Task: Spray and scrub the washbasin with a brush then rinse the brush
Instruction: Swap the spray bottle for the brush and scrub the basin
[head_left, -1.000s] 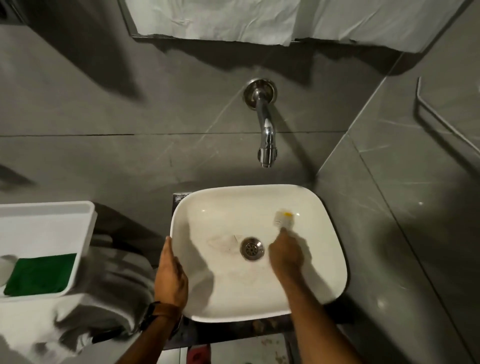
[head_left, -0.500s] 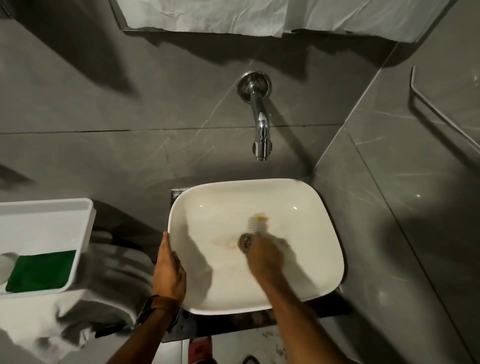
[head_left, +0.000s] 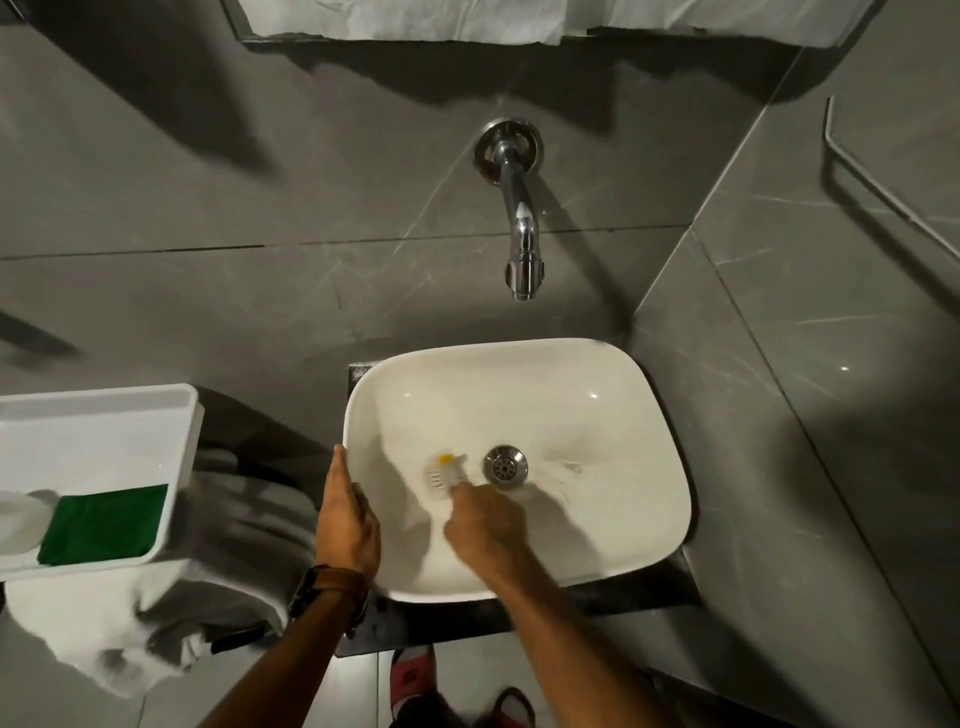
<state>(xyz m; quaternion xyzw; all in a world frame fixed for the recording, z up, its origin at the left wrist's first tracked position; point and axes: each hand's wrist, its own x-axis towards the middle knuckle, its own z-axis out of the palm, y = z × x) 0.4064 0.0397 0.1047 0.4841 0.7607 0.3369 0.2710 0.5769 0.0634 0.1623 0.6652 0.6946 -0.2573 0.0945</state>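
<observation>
The room is a small bathroom with grey tile walls, and a white basin (head_left: 613, 395) sits on a dark shelf under a shiny tap (head_left: 522, 244). The right hand (head_left: 485, 525) is closed around the handle of a small brush (head_left: 444, 470). The brush is down inside the basin, on the floor of the bowl, just left of the round metal drain (head_left: 505, 466). It looks blurry, so it is probably moving fast in a scrub. The left hand (head_left: 347, 519) lies flat and open on the left rim, holding nothing, only pressing on the edge. The brush looks light and made of hard plastic, with a white head and a yellow spot. Its bristles are likely stiff enough to rub off dirt but would bend a little. A wet handle may get slippery, so a firm hold low on the handle, like this one, seems best. The basin looks heavy, hard and smooth, and it would not move much. To the left, a white tray (head_left: 104, 415) holds a green pad (head_left: 104, 525).
</observation>
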